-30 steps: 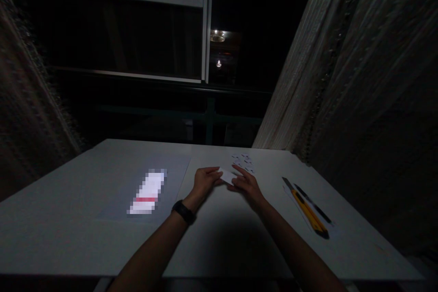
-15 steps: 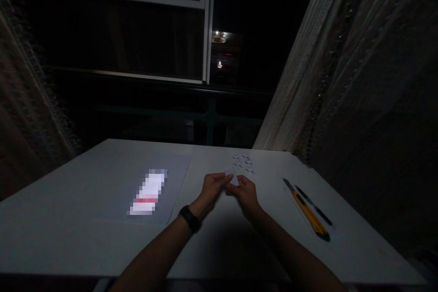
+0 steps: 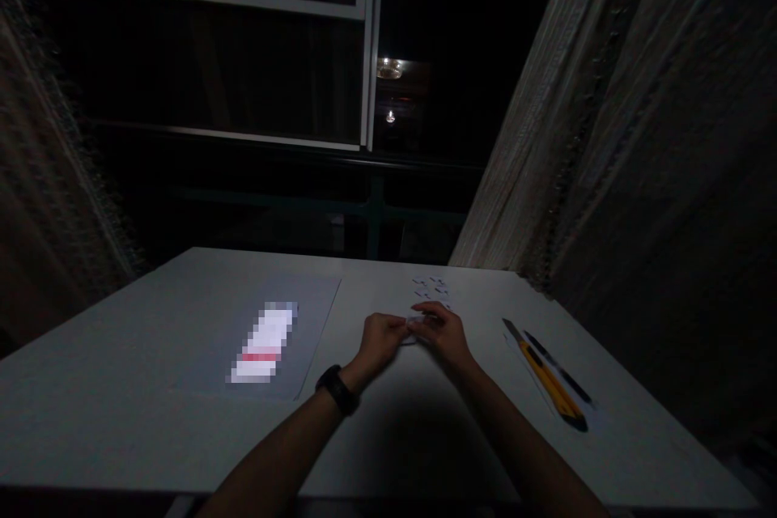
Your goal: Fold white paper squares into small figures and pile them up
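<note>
On the white table (image 3: 121, 421), my left hand (image 3: 381, 338) and my right hand (image 3: 446, 332) meet near the middle. Both pinch a small white piece of paper (image 3: 413, 327) between their fingertips, held low over the tabletop. A dark watch sits on my left wrist (image 3: 337, 390). Just beyond my hands lie several tiny paper bits (image 3: 432, 287) scattered on the table.
A yellow utility knife (image 3: 551, 388) and a black pen (image 3: 558, 372) lie at the right. A large sheet (image 3: 200, 340) with a blurred white and red item (image 3: 262, 341) lies at the left. Curtains hang on both sides of a dark window (image 3: 243, 57).
My hands lifted the small paper off the table, then brought it down and closer together. Now the fingers cover most of it.
</note>
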Tool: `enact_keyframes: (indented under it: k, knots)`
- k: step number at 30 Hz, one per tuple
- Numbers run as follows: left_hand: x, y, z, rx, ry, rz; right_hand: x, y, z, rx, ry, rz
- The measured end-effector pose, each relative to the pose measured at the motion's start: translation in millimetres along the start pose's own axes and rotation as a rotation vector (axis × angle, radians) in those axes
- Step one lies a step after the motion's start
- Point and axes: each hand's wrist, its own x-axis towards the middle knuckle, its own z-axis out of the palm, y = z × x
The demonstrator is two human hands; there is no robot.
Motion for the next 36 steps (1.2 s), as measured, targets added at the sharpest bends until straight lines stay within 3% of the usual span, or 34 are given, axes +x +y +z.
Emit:
enact_keyframes:
  k: [4, 9, 16, 20, 25, 31, 36]
  knots:
    - [-5, 6, 2.8, 0.088, -0.038, 0.057, 1, 0, 1, -0.098, -0.004, -0.044]
    - [-5, 11, 1.9, 0.146, -0.056, 0.075, 4, 2, -3, -0.024, 0.044, 0.068]
    - [-7, 11, 4.8, 0.181, -0.107, 0.095, 6, 5, -7, 0.0, -0.002, 0.147]
    - [-7, 13, 7.1, 0.176, -0.144, 0.072, 7, 6, -11, 0.077, 0.03, 0.227]
    - [-7, 11, 9.6, 0.095, -0.186, -0.004, 8, 5, -13, 0.057, -0.01, 0.217]
    - [-6, 8, 16.0, -0.219, -0.126, -0.147, 9, 6, -12, 0.006, 0.061, 0.139]
    - [-1, 10, 9.4, -0.313, 0.004, -0.172, 11, 11, -16, -0.047, 0.112, 0.146]
